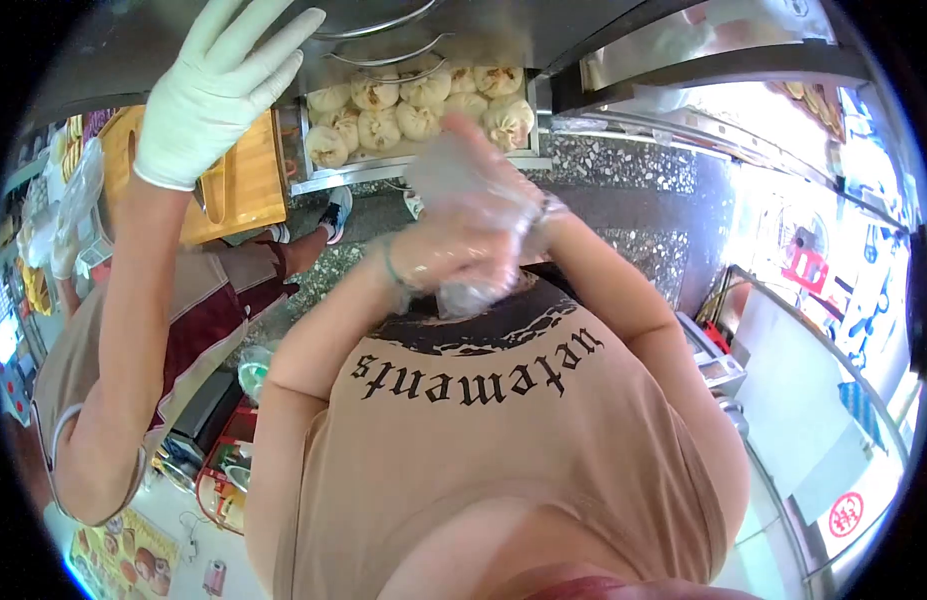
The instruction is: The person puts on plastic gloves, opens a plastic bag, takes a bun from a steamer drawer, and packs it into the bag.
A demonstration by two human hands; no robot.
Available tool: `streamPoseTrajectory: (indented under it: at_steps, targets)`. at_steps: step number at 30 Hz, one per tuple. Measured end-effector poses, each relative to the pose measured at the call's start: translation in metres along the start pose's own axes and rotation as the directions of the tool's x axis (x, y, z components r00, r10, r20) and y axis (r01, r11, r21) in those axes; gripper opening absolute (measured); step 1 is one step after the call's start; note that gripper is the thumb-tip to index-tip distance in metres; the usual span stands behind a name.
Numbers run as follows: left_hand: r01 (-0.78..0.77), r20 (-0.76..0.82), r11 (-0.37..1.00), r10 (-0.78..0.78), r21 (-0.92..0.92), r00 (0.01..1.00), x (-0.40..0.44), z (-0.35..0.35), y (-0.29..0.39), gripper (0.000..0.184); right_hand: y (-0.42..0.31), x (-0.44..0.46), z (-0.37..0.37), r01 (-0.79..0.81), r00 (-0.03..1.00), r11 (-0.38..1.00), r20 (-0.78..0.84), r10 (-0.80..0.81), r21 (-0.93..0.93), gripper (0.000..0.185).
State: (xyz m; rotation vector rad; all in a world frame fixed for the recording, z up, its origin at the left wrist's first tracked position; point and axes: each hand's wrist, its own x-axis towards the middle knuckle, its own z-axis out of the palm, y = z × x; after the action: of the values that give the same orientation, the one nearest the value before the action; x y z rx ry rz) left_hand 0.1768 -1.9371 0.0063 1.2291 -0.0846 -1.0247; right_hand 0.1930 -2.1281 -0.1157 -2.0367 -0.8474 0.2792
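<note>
My right hand (pixel 465 175) is in a clear plastic glove, partly blurred, with its fingers stretched forward in front of the tray of buns. My left hand (pixel 453 258), also in clear plastic, is closed at my right wrist and seems to grip the loose glove cuff (pixel 545 208) there. Its fingertips are partly hidden by crinkled film. Beyond my hands, a metal tray (pixel 358 176) holds several pleated buns (pixel 380 128), some with brown filling showing on top.
At left, another person's white-gloved hand (pixel 208 105) reaches over a wooden board (pixel 258 180). A dark steamer front with curved metal handles (pixel 383 45) stands above the tray. A glass-sided counter (pixel 813 360) is at right, and a red wire basket (pixel 218 500) at lower left.
</note>
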Motion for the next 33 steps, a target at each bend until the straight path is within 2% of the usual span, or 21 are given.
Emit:
streamPoseTrajectory:
  at_steps: [1, 2, 4, 6, 7, 8, 10, 12, 14, 15, 16, 17, 18, 20, 22, 23, 25, 26, 27, 28, 33]
  targets:
    - [-0.036, -0.041, 0.999, 0.034, -0.041, 0.999, 0.002, 0.005, -0.004, 0.033, -0.007, 0.013, -0.006, -0.181, 0.959, 0.786, -0.07, 0.273, 0.591, 0.06]
    - [-0.076, -0.085, 0.993, 0.068, -0.091, 0.994, 0.002, 0.009, -0.009, 0.034, 0.011, 0.009, -0.004, -0.173, 0.963, 0.787, -0.067, 0.263, 0.593, 0.06]
    - [-0.13, -0.145, 0.977, 0.106, -0.168, 0.984, 0.004, 0.014, -0.017, 0.037, 0.074, 0.002, 0.002, -0.386, 0.711, 0.095, 0.231, 0.664, 0.917, 0.035]
    - [-0.175, -0.22, 0.957, 0.124, -0.23, 0.968, 0.008, 0.018, -0.027, 0.041, 0.105, -0.034, -0.032, -0.099, 0.858, -0.089, 0.13, 0.497, 0.991, 0.029]
    - [0.028, -0.28, 0.962, -0.106, -0.271, 0.954, 0.003, -0.005, -0.039, 0.028, 0.089, -0.042, -0.061, -0.149, 0.858, -0.211, 0.232, 0.458, 0.966, 0.03]
    - [0.028, -0.284, 0.963, -0.107, -0.268, 0.953, 0.001, -0.02, -0.048, 0.028, 0.051, -0.048, -0.094, -0.203, 0.849, -0.332, 0.334, 0.41, 0.921, 0.032]
    - [-0.037, -0.156, 0.948, -0.014, -0.318, 0.988, 0.006, -0.027, -0.042, 0.024, 0.029, -0.061, -0.119, -0.224, 0.748, -0.305, 0.363, 0.555, 0.926, 0.031]
    - [-0.06, -0.24, 0.956, -0.011, -0.287, 0.971, 0.011, 0.003, -0.021, 0.029, 0.065, -0.092, -0.141, -0.534, 0.845, 0.256, 0.496, 0.199, 0.806, 0.03]
    - [0.179, 0.138, 0.845, -0.284, 0.504, 0.949, 0.023, 0.018, 0.009, 0.034, 0.038, -0.073, -0.165, -0.632, 0.707, 0.417, 0.706, -0.035, 0.654, 0.029]
    - [0.085, 0.122, 0.454, -0.407, 0.887, 0.905, 0.04, 0.029, 0.027, 0.042, 0.018, -0.066, -0.169, -0.511, 0.613, 0.801, 0.785, 0.086, 0.312, 0.033]
    - [0.086, 0.119, 0.449, -0.409, 0.889, 0.905, 0.053, 0.035, 0.028, 0.042, 0.009, -0.063, -0.17, -0.261, 0.555, 0.958, 0.792, 0.253, -0.122, 0.038]
    - [0.111, -0.014, 0.247, -0.364, 0.963, 0.931, 0.063, 0.039, 0.028, 0.042, 0.025, -0.063, -0.163, 0.065, 0.569, 0.937, 0.784, 0.248, -0.344, 0.048]
    - [0.15, -0.133, 0.035, -0.293, 0.988, 0.947, 0.075, 0.041, 0.028, 0.043, 0.04, -0.059, -0.154, 0.063, 0.571, 0.938, 0.783, 0.246, -0.34, 0.048]
    - [0.364, -0.278, 0.339, -0.277, 0.868, 0.92, 0.105, 0.02, 0.005, 0.054, 0.069, -0.034, -0.146, -0.389, 0.606, 0.878, 0.64, 0.471, -0.278, 0.051]
    - [0.444, -0.422, 0.72, -0.228, 0.533, 0.877, 0.142, -0.006, -0.023, 0.059, 0.1, -0.022, -0.122, -0.407, 0.745, 0.891, 0.491, 0.452, -0.202, 0.051]
    - [0.464, -0.463, 0.196, -0.054, 0.864, 0.885, 0.171, -0.017, -0.037, 0.064, 0.111, -0.017, -0.107, -0.407, 0.774, 0.886, 0.432, 0.464, -0.221, 0.052]
    - [0.393, -0.403, 0.307, -0.034, 0.867, 0.915, 0.22, -0.089, -0.134, 0.079, 0.128, -0.009, -0.085, -0.48, 0.772, 0.835, 0.322, 0.548, -0.269, 0.052]
    - [0.545, -0.508, 0.057, -0.292, 0.837, 0.811, 0.208, -0.054, -0.088, 0.084, 0.135, -0.013, -0.071, -0.533, 0.746, 0.8, 0.294, 0.598, -0.274, 0.052]
    - [0.521, -0.511, 0.112, -0.108, 0.846, 0.853, 0.224, -0.109, -0.164, 0.083, 0.141, -0.013, -0.057, -0.572, 0.727, 0.77, 0.259, 0.635, -0.282, 0.053]
    - [0.494, -0.498, 0.098, 0.013, 0.864, 0.867, 0.205, -0.051, -0.107, 0.049, 0.144, -0.015, -0.048, -0.61, 0.711, 0.739, 0.214, 0.669, -0.284, 0.053]
    - [0.46, -0.464, 0.085, 0.038, 0.884, 0.885, 0.207, -0.039, -0.081, 0.057, 0.153, -0.027, -0.015, -0.752, 0.611, 0.595, 0.037, 0.79, -0.284, 0.054]
